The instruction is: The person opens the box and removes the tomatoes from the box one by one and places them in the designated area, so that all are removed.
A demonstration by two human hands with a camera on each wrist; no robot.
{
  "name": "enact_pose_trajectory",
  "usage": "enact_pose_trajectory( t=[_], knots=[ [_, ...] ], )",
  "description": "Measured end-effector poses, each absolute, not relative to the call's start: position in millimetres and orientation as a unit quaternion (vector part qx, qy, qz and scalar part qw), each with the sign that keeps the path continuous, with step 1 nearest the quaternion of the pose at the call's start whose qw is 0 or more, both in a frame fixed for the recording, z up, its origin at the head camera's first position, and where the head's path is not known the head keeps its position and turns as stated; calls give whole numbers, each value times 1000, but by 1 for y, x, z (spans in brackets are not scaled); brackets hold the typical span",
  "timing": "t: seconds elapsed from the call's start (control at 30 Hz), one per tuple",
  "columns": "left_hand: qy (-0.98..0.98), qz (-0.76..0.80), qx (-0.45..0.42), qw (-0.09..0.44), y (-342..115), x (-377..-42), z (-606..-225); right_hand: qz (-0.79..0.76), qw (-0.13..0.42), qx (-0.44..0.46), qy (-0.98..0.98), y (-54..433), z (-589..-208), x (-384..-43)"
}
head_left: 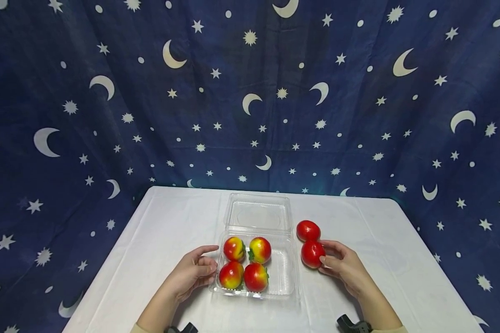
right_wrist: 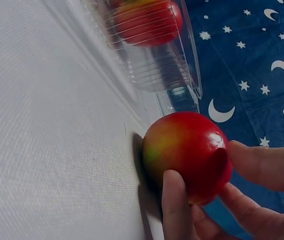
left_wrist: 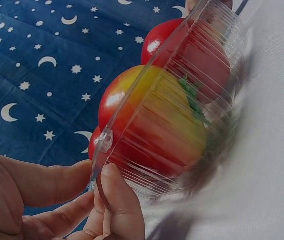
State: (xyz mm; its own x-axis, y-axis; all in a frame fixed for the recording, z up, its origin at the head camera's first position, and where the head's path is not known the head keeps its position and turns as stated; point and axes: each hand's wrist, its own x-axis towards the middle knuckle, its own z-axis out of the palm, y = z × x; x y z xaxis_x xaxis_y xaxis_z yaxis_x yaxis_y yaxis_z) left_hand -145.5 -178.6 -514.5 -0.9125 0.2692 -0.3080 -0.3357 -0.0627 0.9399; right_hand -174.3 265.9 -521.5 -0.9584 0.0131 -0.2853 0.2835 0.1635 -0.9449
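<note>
A clear plastic clamshell box (head_left: 282,273) lies with its lid (head_left: 258,215) folded back. Several red-and-yellow tomatoes (head_left: 256,277) with green leaves fill its left and middle; its right part is bare. My left hand (head_left: 193,273) pinches the box's left rim between thumb and fingers, close up in the left wrist view. Right of the box, my right hand (head_left: 346,268) holds the nearer of two red tomatoes (head_left: 311,254), thumb and fingertips around its side. In the right wrist view this tomato (right_wrist: 184,152) shows a yellow-green patch and sits close to the tablecloth.
Just behind the held one is the other loose red tomato (head_left: 308,230). A white cloth (head_left: 171,222) covers the table. Behind the table's back edge hangs a dark blue curtain (head_left: 216,101) with moons and stars.
</note>
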Motion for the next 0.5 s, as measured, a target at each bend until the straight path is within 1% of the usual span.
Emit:
enact_pose_trajectory(
  t=[0.5],
  knots=[
    [654, 728, -28, 203, -178, -146, -511, -638, 108, 94, 757, 263, -523, -176]
  ],
)
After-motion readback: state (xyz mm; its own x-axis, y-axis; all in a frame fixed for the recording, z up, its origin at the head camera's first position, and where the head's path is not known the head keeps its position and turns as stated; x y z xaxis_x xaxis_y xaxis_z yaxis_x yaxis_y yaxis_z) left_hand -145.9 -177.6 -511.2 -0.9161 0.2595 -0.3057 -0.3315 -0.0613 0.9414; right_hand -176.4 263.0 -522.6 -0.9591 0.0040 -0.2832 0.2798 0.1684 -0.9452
